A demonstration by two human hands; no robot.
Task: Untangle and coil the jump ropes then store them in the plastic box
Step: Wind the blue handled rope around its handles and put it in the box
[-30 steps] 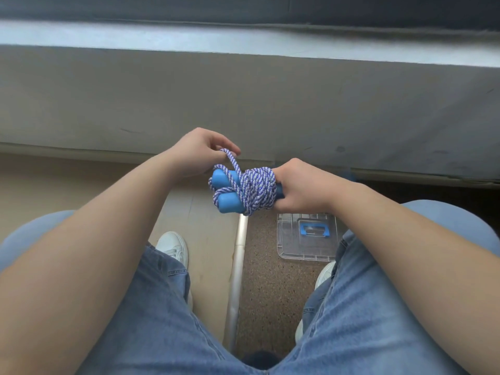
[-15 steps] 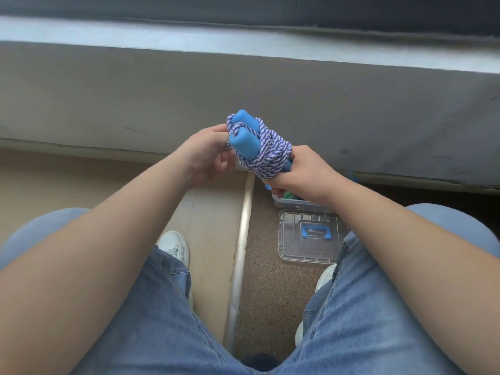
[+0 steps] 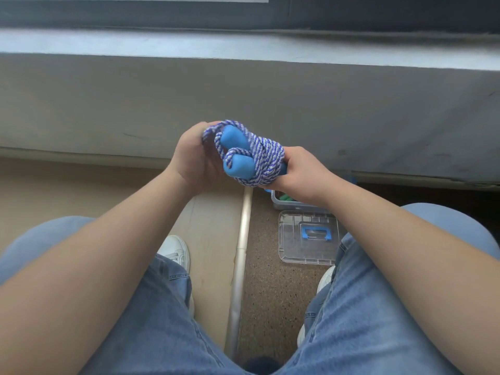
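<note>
The blue-and-white braided jump rope [image 3: 258, 161] is being held in mid-air in front of the person's knees, its cord already wound in tight turns around the two blue foam handles [image 3: 238, 152], which are lying side by side with their rounded ends pointing toward the left hand. The right hand [image 3: 303, 174] is gripping the far ends of the handles with curled fingers, apparently serving as the fixed clamp so that the wraps are not slipping off. The left hand [image 3: 193, 155] is pinching a loose loop of cord at the top left of the bundle, fingers curled around it; judging by the loop crossing the nearer handle, the tail is being tucked or tied off to lock the coil. Coiling of this rope looks close to finished; storing is not yet done. Directly below the right hand, the clear plastic box [image 3: 281, 203] is standing open on the speckled floor, with something green inside; most of it is hidden by the wrist, so free room inside cannot be judged. Its transparent lid [image 3: 307, 236] with a blue latch is lying flat just nearer the person, touching or nearly touching the box. A metal floor strip [image 3: 240, 253] is running between the knees, and a grey wall ledge [image 3: 243, 104] is bounding the space ahead, leaving open air above the box for lowering the bundle.
</note>
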